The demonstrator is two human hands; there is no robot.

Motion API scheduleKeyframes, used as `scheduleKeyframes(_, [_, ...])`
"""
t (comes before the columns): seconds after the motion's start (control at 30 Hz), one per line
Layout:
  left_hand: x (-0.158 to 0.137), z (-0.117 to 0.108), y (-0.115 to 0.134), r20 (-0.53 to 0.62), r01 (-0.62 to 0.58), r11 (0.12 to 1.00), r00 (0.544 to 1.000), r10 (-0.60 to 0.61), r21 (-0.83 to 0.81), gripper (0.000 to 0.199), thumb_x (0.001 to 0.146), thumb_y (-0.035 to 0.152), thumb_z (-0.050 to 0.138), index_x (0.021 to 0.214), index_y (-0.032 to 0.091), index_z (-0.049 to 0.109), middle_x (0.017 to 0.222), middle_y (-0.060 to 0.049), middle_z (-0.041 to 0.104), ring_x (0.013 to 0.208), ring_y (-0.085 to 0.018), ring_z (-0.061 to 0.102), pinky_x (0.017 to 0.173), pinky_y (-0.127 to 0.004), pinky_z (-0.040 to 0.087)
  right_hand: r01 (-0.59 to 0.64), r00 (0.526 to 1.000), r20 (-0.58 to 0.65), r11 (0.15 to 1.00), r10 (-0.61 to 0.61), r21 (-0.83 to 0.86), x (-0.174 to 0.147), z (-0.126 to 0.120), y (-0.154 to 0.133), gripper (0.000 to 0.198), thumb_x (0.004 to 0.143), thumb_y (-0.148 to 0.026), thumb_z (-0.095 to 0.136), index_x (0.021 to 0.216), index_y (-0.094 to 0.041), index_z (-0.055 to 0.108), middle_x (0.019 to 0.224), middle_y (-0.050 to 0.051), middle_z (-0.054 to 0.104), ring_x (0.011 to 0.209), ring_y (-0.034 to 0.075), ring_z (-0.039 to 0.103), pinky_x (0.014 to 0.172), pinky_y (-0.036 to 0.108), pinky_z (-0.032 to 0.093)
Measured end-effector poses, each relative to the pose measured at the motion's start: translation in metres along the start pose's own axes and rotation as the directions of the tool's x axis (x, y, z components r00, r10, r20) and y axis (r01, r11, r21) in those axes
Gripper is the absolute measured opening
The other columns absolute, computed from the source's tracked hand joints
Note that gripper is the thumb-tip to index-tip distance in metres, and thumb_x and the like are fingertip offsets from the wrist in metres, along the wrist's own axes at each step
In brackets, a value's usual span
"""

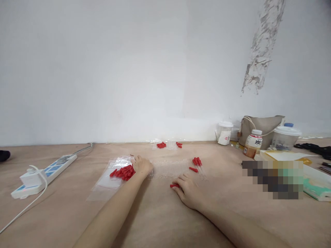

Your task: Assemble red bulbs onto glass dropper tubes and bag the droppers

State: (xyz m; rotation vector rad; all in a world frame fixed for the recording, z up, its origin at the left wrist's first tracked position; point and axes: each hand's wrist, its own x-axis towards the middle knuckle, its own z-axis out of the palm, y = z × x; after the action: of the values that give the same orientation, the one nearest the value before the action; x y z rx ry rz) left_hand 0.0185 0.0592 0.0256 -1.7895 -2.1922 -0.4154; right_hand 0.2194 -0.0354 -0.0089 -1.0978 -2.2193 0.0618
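Red bulb [174, 185] sat pinched between thumb and fingers of right hand [190, 191], just nearside of clear tubes [170, 168]; left hand [142, 166] touched tube row's end beside bulb pile [125, 173], grip indiscernible.

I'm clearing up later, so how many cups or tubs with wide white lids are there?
2: one cup just left of the grey-brown bag, and one larger tub at the bag's right end. Others could be hidden behind the bag.

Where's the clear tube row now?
Centre of the head view: the clear tube row lies on the table, between the left hand and the red-topped tubes.
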Motion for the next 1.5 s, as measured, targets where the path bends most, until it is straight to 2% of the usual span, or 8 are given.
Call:
scheduleKeyframes(0.2, [0.003,-0.003,0.0,0.029,-0.021,0.999,0.999,0.022,-0.048,0.029,0.07,0.029,0.049,0.082,0.007,0.065,0.098,-0.023,0.055,0.097,-0.039,0.043,0.076,-0.047,0.029,0.004,1.0,0.01,1.0,-0.004,-0.009,-0.001,0.0,0.0,0.02,0.084,-0.024,0.042,0.085,-0.019,0.061,0.08,0.005,0.057,0.08,0.017,0.048,0.072,0.03,0.037])
scheduleKeyframes(0.33, [-0.017,-0.017,-0.002,-0.017,-0.187,0.976,0.982,0.187,-0.108,0.03,0.079,0.028,0.04,0.085,0.007,0.06,0.099,-0.022,0.053,0.098,-0.036,0.043,0.076,-0.045,0.031,0.014,1.0,0.003,1.0,-0.014,0.009,-0.001,0.001,0.001,0.019,0.083,-0.022,0.042,0.083,-0.019,0.061,0.079,0.005,0.056,0.08,0.017,0.048,0.072,0.03,0.038])
scheduleKeyframes(0.4, [-0.037,-0.023,-0.007,-0.045,-0.33,0.933,0.944,0.327,-0.145,0.025,0.083,0.026,0.036,0.088,0.012,0.056,0.098,-0.015,0.055,0.096,-0.028,0.045,0.079,-0.04,0.031,0.014,1.0,-0.011,0.999,-0.014,0.038,-0.001,0.002,0.001,0.017,0.083,-0.02,0.043,0.08,-0.019,0.06,0.08,0.004,0.055,0.08,0.016,0.049,0.072,0.03,0.038])
scheduleKeyframes(0.5, [-0.067,-0.022,-0.018,-0.055,-0.529,0.823,0.846,0.53,-0.208,0.015,0.085,0.025,0.038,0.083,0.02,0.053,0.088,-0.002,0.058,0.086,-0.017,0.05,0.083,-0.031,0.031,0.004,0.999,-0.037,0.99,0.001,0.141,-0.001,0.004,0.003,0.016,0.082,-0.017,0.041,0.08,-0.019,0.056,0.083,0.004,0.053,0.078,0.015,0.05,0.07,0.028,0.04])
scheduleKeyframes(0.6, [-0.085,-0.011,-0.027,-0.216,-0.667,0.659,0.741,0.636,-0.347,0.015,0.086,0.02,0.037,0.08,0.019,0.05,0.076,-0.001,0.06,0.073,-0.016,0.052,0.084,-0.035,0.029,-0.002,0.998,-0.053,0.97,0.016,0.245,-0.001,0.006,0.003,0.013,0.082,-0.016,0.04,0.081,-0.019,0.053,0.083,0.004,0.053,0.077,0.014,0.051,0.069,0.027,0.042])
scheduleKeyframes(0.8, [-0.087,-0.006,-0.026,-0.288,-0.714,0.523,0.681,0.674,-0.465,0.02,0.087,0.015,0.037,0.095,0.023,0.054,0.085,-0.002,0.066,0.079,-0.016,0.057,0.092,-0.04,0.02,0.013,0.998,-0.064,0.949,0.008,0.316,0.0,0.002,-0.002,0.01,0.079,-0.014,0.043,0.083,-0.019,0.051,0.083,0.002,0.054,0.078,0.013,0.051,0.069,0.026,0.041])
scheduleKeyframes(1.07, [-0.088,-0.006,-0.025,-0.279,-0.728,0.516,0.664,0.693,-0.451,0.025,0.087,0.015,0.037,0.098,0.024,0.057,0.086,-0.002,0.067,0.077,-0.015,0.058,0.091,-0.04,0.022,-0.07,0.997,-0.015,0.943,0.079,0.325,-0.002,0.0,-0.007,0.011,0.08,-0.017,0.042,0.087,-0.019,0.05,0.079,0.002,0.057,0.07,0.013,0.051,0.063,0.025,0.041])
scheduleKeyframes(1.5, [-0.085,-0.001,-0.027,-0.342,-0.796,0.428,0.581,0.738,-0.429,0.027,0.087,0.015,0.038,0.103,0.024,0.057,0.092,-0.004,0.066,0.08,-0.015,0.059,0.083,-0.035,0.028,0.047,0.998,-0.053,0.911,-0.028,0.409,0.002,0.005,0.002,0.016,0.082,-0.019,0.045,0.087,-0.02,0.06,0.08,0.002,0.057,0.076,0.012,0.053,0.07,0.024,0.042])
